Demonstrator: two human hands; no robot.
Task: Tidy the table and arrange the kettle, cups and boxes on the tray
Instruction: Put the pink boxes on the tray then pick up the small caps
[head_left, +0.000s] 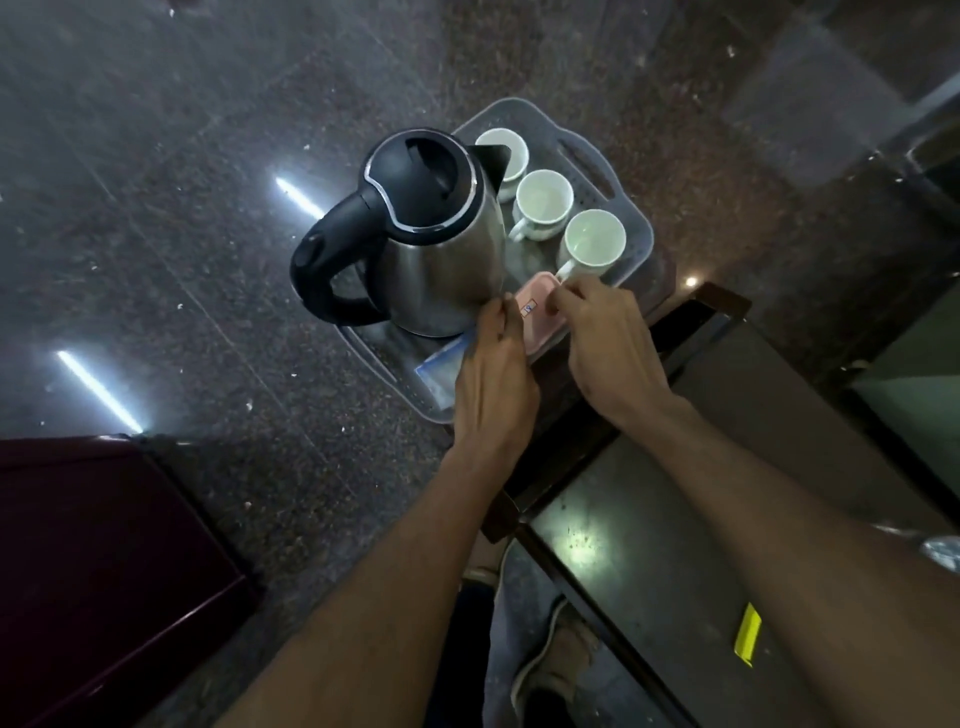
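Hands, left (493, 364) and right (605, 343), pinching pink box (540, 317) on tray (631, 213) beside kettle (426, 234) and cups (544, 203).

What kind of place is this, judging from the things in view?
Probably a hotel room or guest lounge, though I cannot be sure: a tea tray with a kettle and three white cups stands on a dark table over a polished stone floor.

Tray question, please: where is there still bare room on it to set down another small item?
Little. The tray has a bare strip between the cups and its far handle, and a corner nearest the camera beside the blue box. Between kettle, cups and pink box it is crowded.
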